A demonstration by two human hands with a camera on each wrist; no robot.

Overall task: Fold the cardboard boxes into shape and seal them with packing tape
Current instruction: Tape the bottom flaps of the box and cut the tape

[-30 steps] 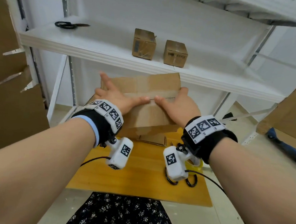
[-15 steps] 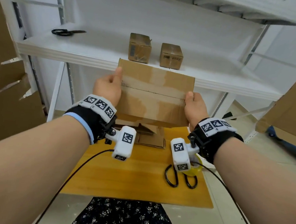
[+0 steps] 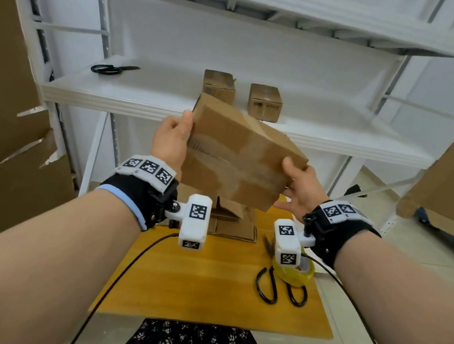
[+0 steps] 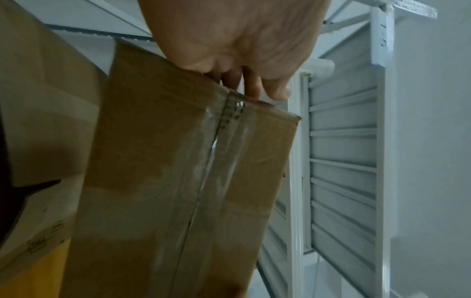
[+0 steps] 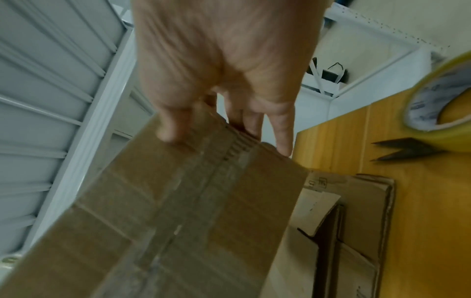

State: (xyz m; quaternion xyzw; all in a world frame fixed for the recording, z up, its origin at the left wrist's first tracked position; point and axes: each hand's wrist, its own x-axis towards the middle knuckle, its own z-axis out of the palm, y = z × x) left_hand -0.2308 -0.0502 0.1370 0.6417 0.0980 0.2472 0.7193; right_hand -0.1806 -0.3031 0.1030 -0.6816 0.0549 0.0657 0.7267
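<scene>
A folded cardboard box with clear tape along its centre seam is held up in the air, tilted, in front of the white shelf. My left hand grips its left end, thumb on the near face and fingers behind it. My right hand grips the lower right end the same way. The left wrist view shows the taped seam of the box under my fingers. In the right wrist view the box runs away from my fingers. A yellow tape roll lies on the wooden table.
Flat cardboard blanks lie at the table's far end, under the held box. Black scissors rest beside the tape roll. Two small sealed boxes and another pair of scissors sit on the white shelf. Large cardboard sheets stand at left and right.
Both hands moved from pressing the box's top near the table to gripping its ends. The box has risen toward the shelf and now tilts, left end higher.
</scene>
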